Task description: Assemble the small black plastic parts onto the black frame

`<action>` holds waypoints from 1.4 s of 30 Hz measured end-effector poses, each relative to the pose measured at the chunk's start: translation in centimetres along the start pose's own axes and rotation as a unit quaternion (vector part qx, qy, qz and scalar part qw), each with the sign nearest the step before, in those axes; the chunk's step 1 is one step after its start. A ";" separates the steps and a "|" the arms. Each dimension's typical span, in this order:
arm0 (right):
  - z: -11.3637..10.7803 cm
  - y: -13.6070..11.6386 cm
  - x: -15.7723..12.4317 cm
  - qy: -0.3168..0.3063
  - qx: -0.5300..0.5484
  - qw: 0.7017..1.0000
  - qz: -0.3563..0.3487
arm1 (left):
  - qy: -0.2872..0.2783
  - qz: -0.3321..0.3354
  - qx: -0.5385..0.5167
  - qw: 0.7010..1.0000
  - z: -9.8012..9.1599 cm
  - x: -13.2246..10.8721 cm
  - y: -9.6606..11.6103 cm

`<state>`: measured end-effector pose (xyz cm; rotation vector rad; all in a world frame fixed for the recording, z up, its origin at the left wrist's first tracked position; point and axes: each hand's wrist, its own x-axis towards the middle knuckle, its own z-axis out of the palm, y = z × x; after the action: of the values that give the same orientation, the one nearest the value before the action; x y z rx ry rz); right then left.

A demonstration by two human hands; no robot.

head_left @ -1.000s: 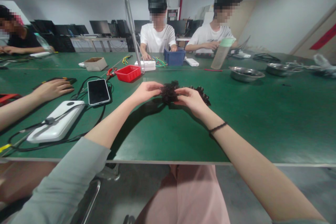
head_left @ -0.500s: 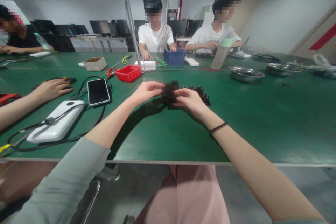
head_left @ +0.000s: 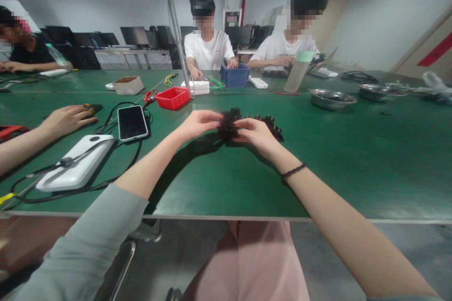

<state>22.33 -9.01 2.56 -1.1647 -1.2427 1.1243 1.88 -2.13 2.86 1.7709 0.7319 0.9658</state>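
Note:
A dark, spiky cluster of small black parts [head_left: 229, 123] sits on the green table [head_left: 212, 178] between my two hands; its exact kind is too blurred to tell. My left hand [head_left: 199, 123] presses its fingers and thumb against the cluster's left side. From the right, my right hand [head_left: 257, 135] holds the near right side with thumb and fingers pinched in. More black parts with rounded ends [head_left: 271, 125] lie just behind my right hand, partly hidden by it.
At left lie a phone [head_left: 132, 123], a white power bank [head_left: 76, 162] with black cables and another person's hand [head_left: 68, 120]. Beyond are a red tray [head_left: 173, 98], a blue bin [head_left: 235, 76], a bottle [head_left: 298, 75] and a metal bowl [head_left: 332, 99]. Co-workers sit opposite.
My hands and the black cluster stay almost in place, with only a slight shift of the fingers. The co-workers opposite have moved their heads a little.

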 end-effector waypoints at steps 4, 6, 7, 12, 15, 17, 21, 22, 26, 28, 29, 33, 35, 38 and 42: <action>0.0 0.0 0.0 0.002 0.003 1.000 0.001 | -0.001 0.001 0.005 1.000 0.0 0.0 0.1; 0.0 0.0 0.0 0.002 0.002 1.000 0.003 | 0.000 0.002 0.007 1.000 0.0 -0.1 0.1; 0.0 0.0 0.0 0.003 0.002 1.000 0.004 | 0.001 0.003 0.008 1.000 0.0 -0.1 0.1; 0.1 -0.1 0.0 0.006 0.001 1.000 0.005 | 0.004 0.007 0.006 1.000 0.0 -0.1 0.0; 0.2 -0.2 0.0 0.010 -0.002 1.000 0.007 | 0.004 0.006 0.003 1.000 0.0 -0.1 0.0; 0.2 -0.2 -0.1 0.012 -0.002 1.000 0.008 | 0.005 0.007 0.002 1.000 0.0 -0.1 0.1; 0.2 -0.2 -0.1 0.009 -0.002 1.000 0.013 | 0.007 0.010 0.000 1.000 0.0 -0.1 0.2; 0.2 -0.2 -0.1 0.008 -0.002 1.000 0.014 | 0.007 0.011 -0.001 1.000 0.1 -0.1 0.3; 0.1 -0.1 0.0 0.008 -0.001 1.000 0.016 | 0.007 0.014 -0.002 1.000 0.1 -0.2 0.4; 0.1 -0.1 0.0 0.006 -0.002 1.000 0.014 | 0.011 0.014 -0.001 1.000 0.2 -0.2 0.4; 0.1 0.0 0.0 0.005 -0.001 1.000 0.013 | 0.013 0.013 0.001 1.000 0.2 -0.2 0.4; 0.0 0.1 0.1 -0.001 0.004 1.000 0.011 | 0.017 0.011 0.003 1.000 0.2 -0.2 0.5; 0.1 0.0 0.0 -0.001 0.005 1.000 0.015 | 0.016 0.012 0.000 1.000 0.2 -0.2 0.6; 0.2 -0.3 -0.1 0.006 0.003 1.000 0.025 | 0.019 0.014 -0.002 1.000 0.2 -0.2 0.6; 0.4 -0.5 -0.3 0.007 0.001 0.999 0.034 | 0.022 0.018 -0.002 1.000 0.1 -0.2 0.5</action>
<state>21.93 -9.34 3.03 -1.2192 -1.1984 1.1642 1.94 -2.51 3.22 1.7701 0.7274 1.0319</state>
